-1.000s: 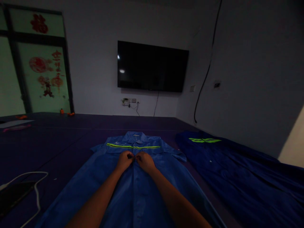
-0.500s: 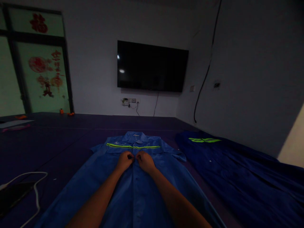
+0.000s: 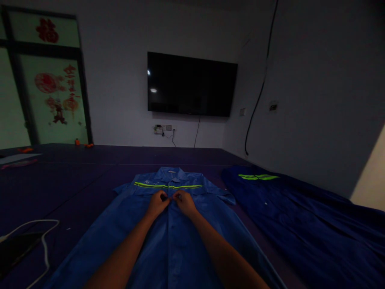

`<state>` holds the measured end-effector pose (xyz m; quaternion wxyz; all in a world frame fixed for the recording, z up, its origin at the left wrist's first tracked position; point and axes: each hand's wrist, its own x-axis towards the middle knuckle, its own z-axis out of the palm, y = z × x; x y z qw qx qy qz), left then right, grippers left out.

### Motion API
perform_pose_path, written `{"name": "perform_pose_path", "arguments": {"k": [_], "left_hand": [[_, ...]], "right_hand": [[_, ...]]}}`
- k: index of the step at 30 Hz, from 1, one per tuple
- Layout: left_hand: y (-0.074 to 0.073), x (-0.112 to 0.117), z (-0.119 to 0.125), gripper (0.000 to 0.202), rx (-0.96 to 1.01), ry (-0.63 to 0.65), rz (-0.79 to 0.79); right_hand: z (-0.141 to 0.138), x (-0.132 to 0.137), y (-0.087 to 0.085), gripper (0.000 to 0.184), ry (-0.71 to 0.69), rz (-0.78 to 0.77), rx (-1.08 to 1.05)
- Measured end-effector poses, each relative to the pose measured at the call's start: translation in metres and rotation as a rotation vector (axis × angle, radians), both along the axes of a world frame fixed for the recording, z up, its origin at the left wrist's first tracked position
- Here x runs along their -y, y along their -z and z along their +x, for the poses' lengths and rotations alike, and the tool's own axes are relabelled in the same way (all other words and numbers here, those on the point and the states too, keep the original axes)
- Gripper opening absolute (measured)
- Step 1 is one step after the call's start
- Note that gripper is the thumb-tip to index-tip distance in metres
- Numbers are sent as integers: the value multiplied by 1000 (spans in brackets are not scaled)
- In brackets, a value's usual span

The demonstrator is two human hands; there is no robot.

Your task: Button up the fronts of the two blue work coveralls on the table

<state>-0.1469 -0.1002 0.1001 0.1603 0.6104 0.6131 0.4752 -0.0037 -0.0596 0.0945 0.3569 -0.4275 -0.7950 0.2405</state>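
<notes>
A blue work shirt [image 3: 126, 228] with a yellow-green reflective stripe lies flat, front up, on a dark purple surface [image 3: 75, 176], collar pointing away from me. Both my hands meet at its front closure just below the stripe. My left hand [image 3: 157, 203] pinches the left edge of the placket with curled fingers. My right hand [image 3: 185, 202] pinches the right edge, fingertips almost touching the left hand's. What sits between the fingertips is too small to make out.
A second, darker blue garment [image 3: 288, 212] with a reflective stripe is spread to the right by the wall. A white cable [image 3: 45, 237] and a dark flat object [image 3: 13, 249] lie at the left. A black television [image 3: 191, 85] hangs ahead.
Both hands stay pinched at the shirt's front and have shifted very slightly away from me. The view has drifted a little.
</notes>
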Motion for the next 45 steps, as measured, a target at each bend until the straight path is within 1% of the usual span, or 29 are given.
{"name": "perform_pose_path", "arguments": {"k": [6,11,19,28,35,39,42,45], "left_hand": [[3,-2,-2,13,-47,51,-7],[4,-3,-2,14,-58,54,9],[4,-2,-2,14,-93,56,-8],[3,-3,-1,13,-135,53,-28],[1,-1,0,11,-172,48,-32],[0,-1,1,6,-152,30,-45],[1,-1,1,15,-128,19,-47],[1,-1,0,17,-113,28,-42]], "right_hand": [[0,-3,4,13,-22,-26,-83],[-1,-4,6,13,-27,-22,-129],[-1,-6,7,12,-47,-49,-154],[-2,-10,13,12,-81,-57,-237],[-2,-11,13,13,-63,-73,-191],[-1,-10,13,15,-55,-75,-167],[0,-7,11,14,-46,-64,-135],[0,-5,8,14,-43,-46,-111]]}}
